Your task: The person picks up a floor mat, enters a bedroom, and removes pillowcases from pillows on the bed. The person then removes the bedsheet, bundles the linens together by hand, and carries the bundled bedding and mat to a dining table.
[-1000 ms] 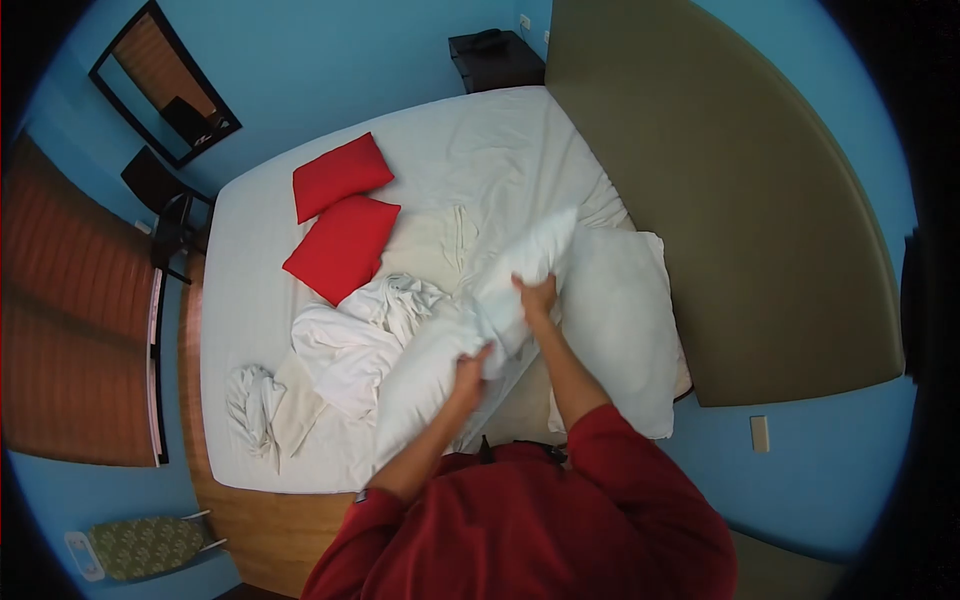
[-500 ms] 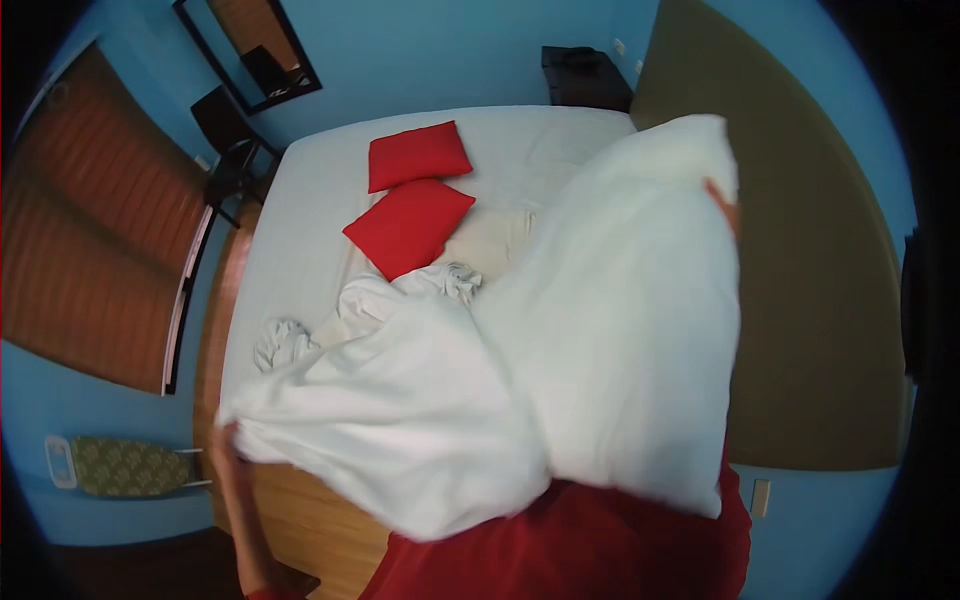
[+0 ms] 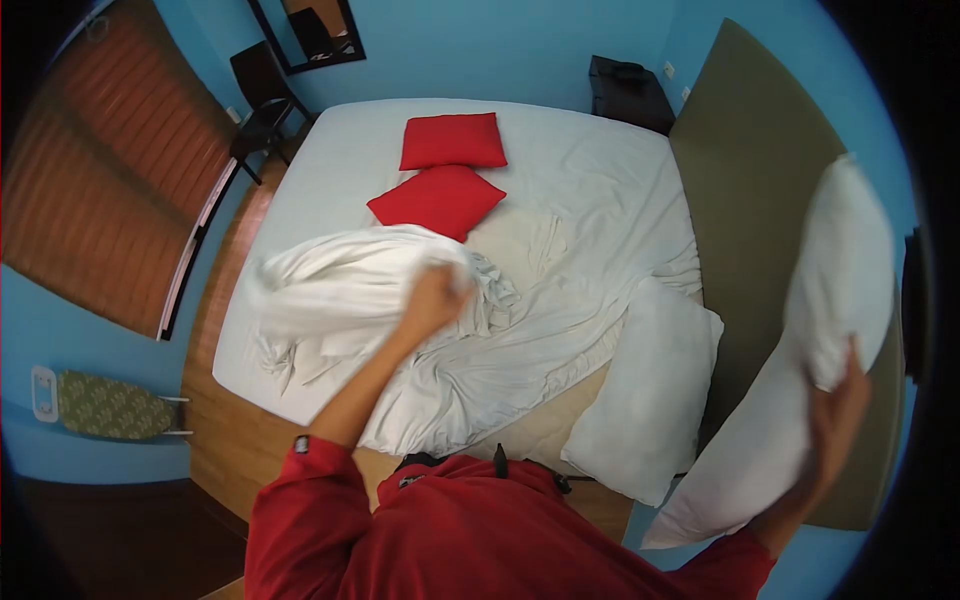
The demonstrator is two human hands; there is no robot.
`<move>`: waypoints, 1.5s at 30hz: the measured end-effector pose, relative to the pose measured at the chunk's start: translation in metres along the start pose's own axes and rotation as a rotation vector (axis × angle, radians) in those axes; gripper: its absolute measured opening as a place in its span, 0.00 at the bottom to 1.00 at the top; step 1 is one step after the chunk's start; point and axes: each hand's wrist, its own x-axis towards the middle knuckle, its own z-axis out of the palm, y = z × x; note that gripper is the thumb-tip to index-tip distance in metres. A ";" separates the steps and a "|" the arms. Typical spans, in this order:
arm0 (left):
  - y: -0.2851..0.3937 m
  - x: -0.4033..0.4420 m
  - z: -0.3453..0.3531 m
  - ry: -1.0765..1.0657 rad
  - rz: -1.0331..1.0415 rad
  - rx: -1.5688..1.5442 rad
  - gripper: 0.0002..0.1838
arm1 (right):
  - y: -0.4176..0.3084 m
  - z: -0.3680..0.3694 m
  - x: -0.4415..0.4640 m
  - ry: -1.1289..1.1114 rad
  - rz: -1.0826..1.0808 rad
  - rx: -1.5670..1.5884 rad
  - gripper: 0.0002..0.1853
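My left hand is closed on a white cloth, which is blurred and swings out to the left over the bed. Off to the right, my right hand grips a white pillow by its side, holding it up in front of the headboard. Another white pillow lies on the bed's near right corner. Two red pillows rest beyond the cloth, one partly overlapping the other. Crumpled white sheets spread across the near part of the mattress.
A dark chair stands left of the bed, near a wall mirror. A dark nightstand is at the far right corner. An ironing board is by the left wall, below the window blind.
The pillow and white cloth, earlier together before me, are now apart. My right hand has carried the pillow right; my left hand has moved inward and forward with the cloth.
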 end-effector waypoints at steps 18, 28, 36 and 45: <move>-0.494 -0.452 -0.088 0.332 -1.796 -0.434 0.12 | -0.068 0.458 -0.131 -0.772 0.006 0.078 0.25; -0.666 -0.474 -0.151 0.610 -1.972 -0.556 0.36 | -0.329 0.703 -0.013 -0.516 -0.065 0.446 0.17; -0.684 -0.451 -0.139 0.470 -1.723 0.016 0.30 | -0.373 0.772 -0.041 -0.978 0.437 0.456 0.25; -0.691 -0.462 -0.168 0.521 -1.685 -0.097 0.19 | -0.395 0.424 0.210 0.482 0.146 0.817 0.18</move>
